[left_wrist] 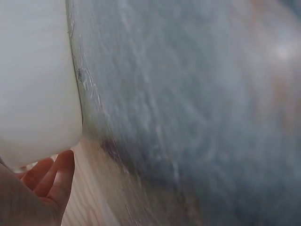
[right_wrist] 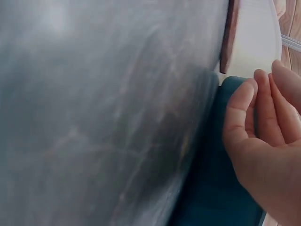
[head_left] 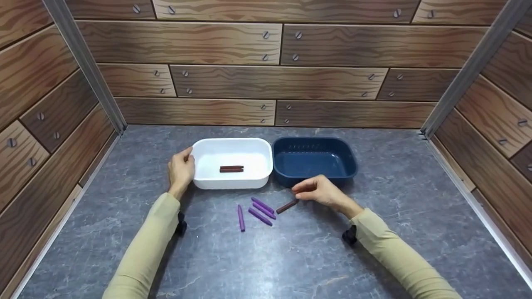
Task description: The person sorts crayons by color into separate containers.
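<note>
My left hand holds the left end of a white plastic tub, its bent fingers against the outer wall in the left wrist view. Two brown crayons lie side by side inside the tub. In front of the blue tub, my right hand has thumb and fingers curved towards another brown crayon. That crayon's upper end is right by the thumb in the head view. In the right wrist view, a small space shows between the fingertips and the brown crayon.
Several purple crayons lie loose on the grey marbled table in front of the tubs. The blue tub stands close against the white tub's right end. Wood-patterned walls enclose the table at the back and both sides.
</note>
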Motion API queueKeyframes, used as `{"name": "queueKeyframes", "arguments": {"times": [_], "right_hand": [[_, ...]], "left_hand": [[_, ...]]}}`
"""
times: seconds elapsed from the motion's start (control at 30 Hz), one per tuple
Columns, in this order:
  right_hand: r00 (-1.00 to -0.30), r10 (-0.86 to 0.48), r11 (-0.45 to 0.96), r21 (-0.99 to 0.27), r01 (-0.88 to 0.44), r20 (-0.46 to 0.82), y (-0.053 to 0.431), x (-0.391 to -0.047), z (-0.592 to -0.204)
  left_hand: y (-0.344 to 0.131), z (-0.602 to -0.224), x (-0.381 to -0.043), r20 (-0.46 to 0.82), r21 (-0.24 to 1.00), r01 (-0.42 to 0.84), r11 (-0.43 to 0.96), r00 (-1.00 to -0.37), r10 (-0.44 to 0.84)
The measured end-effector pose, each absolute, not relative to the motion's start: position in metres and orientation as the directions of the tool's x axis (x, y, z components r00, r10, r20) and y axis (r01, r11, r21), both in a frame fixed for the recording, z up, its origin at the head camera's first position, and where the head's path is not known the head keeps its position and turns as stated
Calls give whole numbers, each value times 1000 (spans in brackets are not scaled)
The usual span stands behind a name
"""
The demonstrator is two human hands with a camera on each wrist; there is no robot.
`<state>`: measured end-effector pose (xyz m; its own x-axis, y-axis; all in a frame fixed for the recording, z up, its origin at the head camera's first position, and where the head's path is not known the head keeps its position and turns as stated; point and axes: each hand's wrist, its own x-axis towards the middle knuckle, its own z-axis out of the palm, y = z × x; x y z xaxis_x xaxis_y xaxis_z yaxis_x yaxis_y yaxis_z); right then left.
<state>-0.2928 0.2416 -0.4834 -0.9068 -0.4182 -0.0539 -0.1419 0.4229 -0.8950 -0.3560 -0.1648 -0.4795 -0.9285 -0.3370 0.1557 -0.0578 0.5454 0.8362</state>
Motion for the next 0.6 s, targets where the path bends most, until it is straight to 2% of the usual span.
{"name": "queueKeyframes", "arguments": {"times": [0.23,0.6], "right_hand": [[-884,-459,484,-860,-161,-93,239,-293,-484],[-855,-510,503,-838,-212,-91,235,-297,-488]], "left_hand": [[-165,-480,-356,162,833,-48,551,-932,-326],[-165,-480,-356,169,844,-33,535,-931,-324]]}}
